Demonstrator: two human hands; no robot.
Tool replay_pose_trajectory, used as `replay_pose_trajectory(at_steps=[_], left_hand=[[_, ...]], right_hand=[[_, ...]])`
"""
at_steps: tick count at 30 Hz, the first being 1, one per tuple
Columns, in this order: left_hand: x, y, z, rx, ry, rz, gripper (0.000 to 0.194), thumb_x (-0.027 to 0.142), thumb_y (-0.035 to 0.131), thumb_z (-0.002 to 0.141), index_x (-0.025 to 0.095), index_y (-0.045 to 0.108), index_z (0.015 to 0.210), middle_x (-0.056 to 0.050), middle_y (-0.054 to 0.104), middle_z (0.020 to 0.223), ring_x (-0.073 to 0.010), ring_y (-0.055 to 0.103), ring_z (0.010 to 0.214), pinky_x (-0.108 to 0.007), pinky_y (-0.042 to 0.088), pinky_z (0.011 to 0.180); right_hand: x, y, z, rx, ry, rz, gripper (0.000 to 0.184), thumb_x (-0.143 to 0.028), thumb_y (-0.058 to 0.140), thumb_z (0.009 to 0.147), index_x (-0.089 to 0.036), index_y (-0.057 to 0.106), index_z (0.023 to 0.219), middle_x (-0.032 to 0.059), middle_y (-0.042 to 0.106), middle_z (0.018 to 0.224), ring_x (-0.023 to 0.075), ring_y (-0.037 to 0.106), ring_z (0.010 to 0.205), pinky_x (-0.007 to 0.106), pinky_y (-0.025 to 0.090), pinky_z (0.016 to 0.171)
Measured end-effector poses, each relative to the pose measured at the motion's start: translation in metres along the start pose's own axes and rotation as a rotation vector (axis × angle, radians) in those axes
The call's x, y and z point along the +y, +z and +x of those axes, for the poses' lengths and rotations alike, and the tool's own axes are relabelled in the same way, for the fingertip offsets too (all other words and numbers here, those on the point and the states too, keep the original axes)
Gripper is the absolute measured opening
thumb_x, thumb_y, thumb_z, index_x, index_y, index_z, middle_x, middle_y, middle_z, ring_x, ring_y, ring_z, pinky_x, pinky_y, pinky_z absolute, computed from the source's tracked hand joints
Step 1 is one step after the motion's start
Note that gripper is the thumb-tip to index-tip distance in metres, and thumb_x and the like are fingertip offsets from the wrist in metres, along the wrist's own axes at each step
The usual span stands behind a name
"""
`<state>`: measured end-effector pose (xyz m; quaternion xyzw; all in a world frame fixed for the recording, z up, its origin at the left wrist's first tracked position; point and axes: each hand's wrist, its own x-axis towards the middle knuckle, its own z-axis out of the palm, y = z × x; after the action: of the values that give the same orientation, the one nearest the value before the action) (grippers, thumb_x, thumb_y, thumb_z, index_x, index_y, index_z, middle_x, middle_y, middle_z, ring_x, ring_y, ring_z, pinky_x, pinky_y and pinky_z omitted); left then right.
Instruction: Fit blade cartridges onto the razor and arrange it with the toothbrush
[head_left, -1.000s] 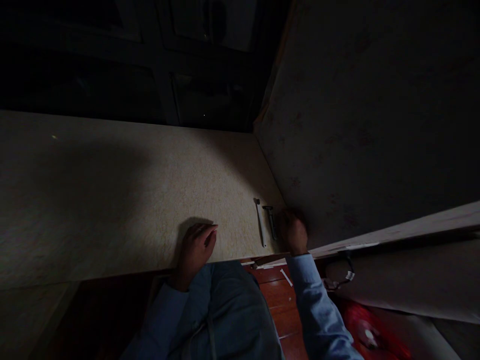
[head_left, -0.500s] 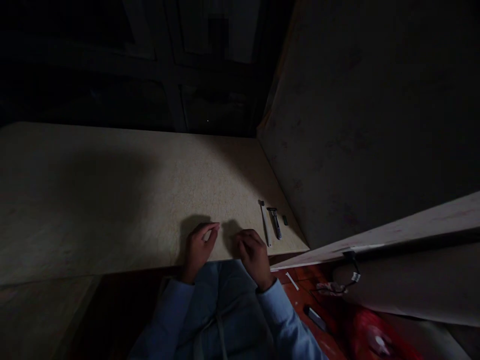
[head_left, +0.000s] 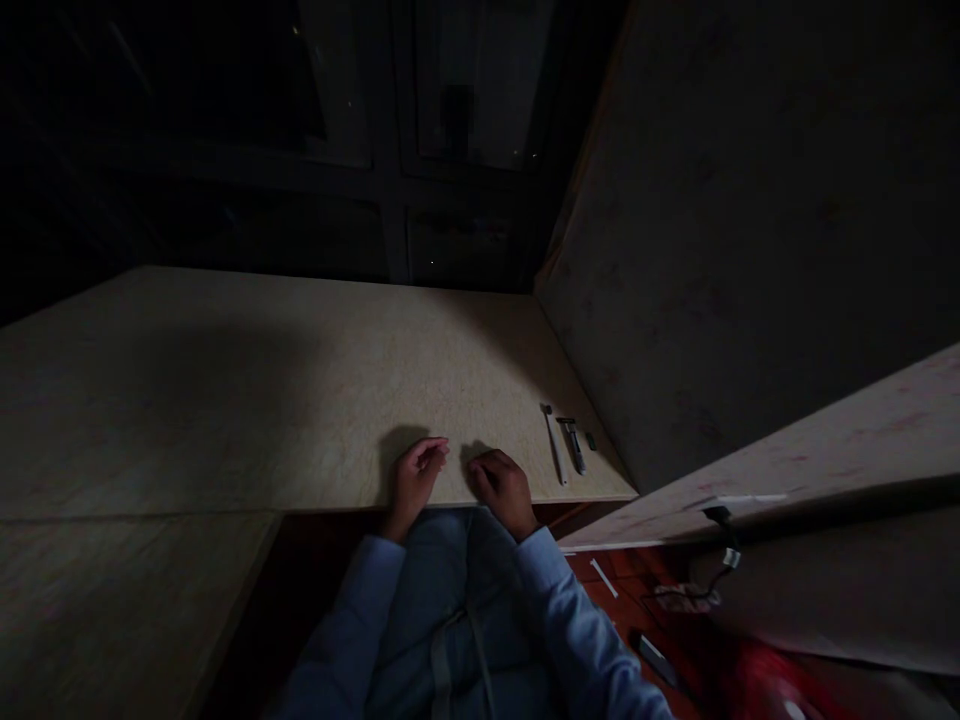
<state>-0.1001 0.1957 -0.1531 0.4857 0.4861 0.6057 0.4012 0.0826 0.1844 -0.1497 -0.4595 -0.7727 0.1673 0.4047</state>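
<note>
My left hand (head_left: 419, 474) rests at the front edge of the pale tabletop (head_left: 352, 380), its fingers loosely curled in towards the thumb. No object shows in it. To its right, my right hand (head_left: 504, 486) is bent into a loose fist, back of the hand up, with nothing visible inside. A small gap separates the two hands. Right of my right hand lies a white toothbrush (head_left: 556, 450) with a dark head. Beside that are a razor (head_left: 575, 448) and a small dark piece (head_left: 591, 441) I cannot identify. Neither hand touches these three things.
A patterned wall (head_left: 720, 250) bounds the tabletop on the right, and a dark window (head_left: 465, 110) stands behind it. On the red floor lie a white strip (head_left: 604, 578) and a dark and pale box-like thing (head_left: 657, 660). A black cable (head_left: 721, 522) hangs by the wall.
The camera view has shifted, so the tabletop things appear further right. My left fingers have curled in from a pinch-like pose. My right hand has closed a little more.
</note>
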Motion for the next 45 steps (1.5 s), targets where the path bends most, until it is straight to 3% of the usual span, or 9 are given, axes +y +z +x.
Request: replay_pose_trajectory(at_steps=[18,41,45], left_hand=[[-0.0018,0.004,-0.0022,0.019,0.005,0.027,0.04,0.05,0.067,0.078,0.014,0.072,0.094,-0.012,0.073,0.087,-0.0198,0.068,0.077,-0.03,0.055,0.068],[-0.0026,0.0047,-0.0053,0.032,-0.004,0.027,0.036,0.044,0.067,0.078,0.013,0.073,0.096,-0.01,0.074,0.088,-0.0176,0.068,0.078,-0.025,0.054,0.067],[-0.0019,0.0032,-0.0054,0.037,-0.011,0.053,0.037,0.045,0.066,0.078,0.013,0.073,0.096,-0.01,0.074,0.089,-0.018,0.069,0.078,-0.027,0.055,0.069]], right_hand=[[0.0007,0.0005,-0.0017,-0.002,-0.038,-0.017,0.027,-0.029,0.05,0.1,-0.015,0.073,0.096,0.0095,0.069,0.093,0.0187,0.064,0.088,0.028,0.048,0.081],[0.0032,0.0011,-0.0033,0.026,-0.1,-0.036,0.024,-0.026,0.05,0.1,-0.016,0.072,0.095,0.0085,0.068,0.091,0.0188,0.063,0.085,0.029,0.049,0.078],[0.0015,-0.001,-0.0027,0.019,-0.092,0.062,0.024,-0.027,0.051,0.1,-0.017,0.072,0.095,0.0083,0.068,0.091,0.0178,0.063,0.085,0.029,0.049,0.078]])
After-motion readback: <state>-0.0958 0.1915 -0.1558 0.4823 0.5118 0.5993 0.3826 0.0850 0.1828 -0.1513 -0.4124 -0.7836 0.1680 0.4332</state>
